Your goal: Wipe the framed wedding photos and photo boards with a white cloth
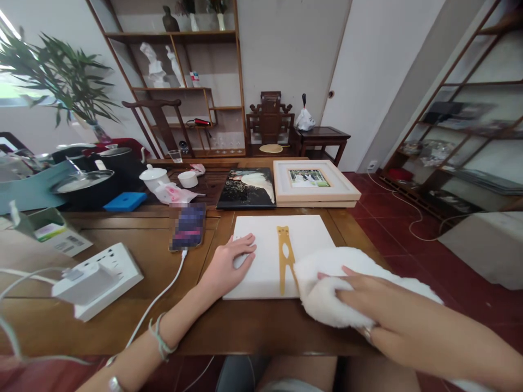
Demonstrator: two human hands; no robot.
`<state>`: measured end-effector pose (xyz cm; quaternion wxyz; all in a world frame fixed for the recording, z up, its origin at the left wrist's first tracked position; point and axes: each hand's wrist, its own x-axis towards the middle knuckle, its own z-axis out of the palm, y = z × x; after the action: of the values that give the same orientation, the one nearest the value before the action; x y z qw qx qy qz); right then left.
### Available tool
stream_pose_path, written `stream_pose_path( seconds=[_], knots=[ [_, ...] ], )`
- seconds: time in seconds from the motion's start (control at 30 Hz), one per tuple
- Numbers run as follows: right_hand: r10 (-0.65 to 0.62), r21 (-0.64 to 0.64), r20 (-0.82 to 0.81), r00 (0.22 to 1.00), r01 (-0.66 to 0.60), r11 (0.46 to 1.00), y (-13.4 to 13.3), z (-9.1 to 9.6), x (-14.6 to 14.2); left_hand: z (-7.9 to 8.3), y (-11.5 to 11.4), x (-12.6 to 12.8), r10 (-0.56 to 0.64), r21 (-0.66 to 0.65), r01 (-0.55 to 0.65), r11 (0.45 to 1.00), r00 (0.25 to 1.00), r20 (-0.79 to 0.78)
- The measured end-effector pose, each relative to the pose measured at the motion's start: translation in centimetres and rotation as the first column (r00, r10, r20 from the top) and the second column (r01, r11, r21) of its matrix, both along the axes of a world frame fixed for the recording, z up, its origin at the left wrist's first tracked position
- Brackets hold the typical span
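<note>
A white square canvas with a yellow long-bodied figure painted on it lies flat on the wooden table in front of me. My left hand rests flat on its left edge, fingers stretched out. My right hand presses a fluffy white cloth onto the canvas's lower right corner, fingers curled around the cloth.
A phone on a white charging cable lies left of the canvas, a white power strip further left. Behind the canvas lie a dark painting and a framed picture. Pots, cups and a blue box crowd the far left.
</note>
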<state>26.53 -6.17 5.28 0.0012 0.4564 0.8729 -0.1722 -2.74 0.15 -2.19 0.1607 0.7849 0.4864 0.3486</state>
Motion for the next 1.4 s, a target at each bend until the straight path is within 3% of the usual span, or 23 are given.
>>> stream_pose_path(
  seconds=[0.1,0.27,0.37,0.5,0.7,0.8,0.9,1.1,1.2,1.3,1.4],
  knots=[
    [0.034,-0.01,0.017,0.999,-0.034,0.999,3.0,-0.1,-0.8,0.0,0.0,0.0,0.005,0.004,-0.005,1.0,1.0,-0.004],
    [-0.02,0.099,-0.049,0.999,0.025,0.995,10.8,-0.6,-2.3,0.1,0.0,0.0,0.004,0.013,-0.004,1.0,1.0,0.002],
    [-0.053,0.134,-0.068,0.996,0.062,0.989,13.3,-0.9,-2.6,0.2,0.0,0.0,0.001,0.006,-0.001,1.0,1.0,0.009],
    [-0.049,0.137,-0.052,0.997,0.056,0.989,11.6,-0.6,-2.1,0.1,0.0,0.0,0.001,0.003,-0.001,1.0,1.0,0.016],
    [0.028,-0.006,0.056,0.998,-0.028,1.0,2.1,0.6,-0.3,0.0,0.0,0.0,0.002,0.002,-0.002,1.0,1.0,0.002],
    [0.062,-0.05,0.018,0.998,-0.061,0.997,-0.8,0.7,-0.1,0.0,0.0,0.0,0.002,0.005,-0.002,1.0,1.0,0.011],
    [0.019,-0.014,0.015,1.0,-0.019,1.0,0.5,0.3,-0.6,0.1,0.0,0.0,0.003,0.014,-0.003,1.0,1.0,0.013],
    [-0.083,0.085,-0.08,0.993,0.09,0.992,10.0,-1.0,-2.3,0.0,0.0,0.0,0.003,0.017,-0.003,1.0,1.0,-0.002],
    [-0.078,0.106,-0.171,0.982,0.097,0.99,13.0,-1.6,-3.1,0.1,0.0,0.0,0.001,0.007,-0.001,1.0,1.0,-0.006],
    [-0.093,0.125,-0.191,0.977,0.118,0.985,13.2,-2.2,-3.6,0.2,0.0,0.0,0.003,-0.002,-0.003,1.0,1.0,-0.009],
    [-0.122,0.126,-0.185,0.975,0.147,0.981,10.9,-2.1,-3.8,0.2,0.0,0.0,0.006,-0.007,-0.006,1.0,1.0,-0.01]
  ],
)
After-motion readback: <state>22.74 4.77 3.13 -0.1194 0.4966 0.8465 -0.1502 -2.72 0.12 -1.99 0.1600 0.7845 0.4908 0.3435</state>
